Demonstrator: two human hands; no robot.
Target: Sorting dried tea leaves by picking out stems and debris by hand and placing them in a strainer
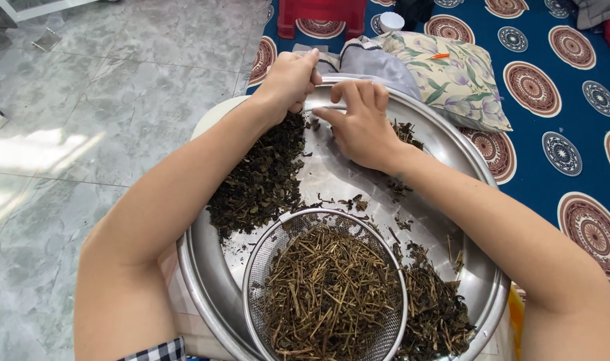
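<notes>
the person's left hand is curled into a closed fist at the far rim of a big round shiny steel tray, thumb and fingers pinched on something too small for me to make out. the right hand lies just beside it, palm down on the tray's bare metal, fingers bent and loosely open, fingertips touching a few loose bits; it grips nothing that i can see.

under the left forearm sits a heap of dark crumpled dried leaves, spread along the tray's left side. a second dark pile of leaves lies at the near right edge. between them, close to the person, a round wire mesh sieve rests inside the tray, filled with dry olive-brown stalks. small scattered flakes dot the metal in the middle.

beyond the tray lies a floral cushion in cream, green and purple, with a grey cloth against it. they rest on a blue mat with round maroon medallions. a red plastic stool stands further off. left of the mat is grey marbled floor tile.
</notes>
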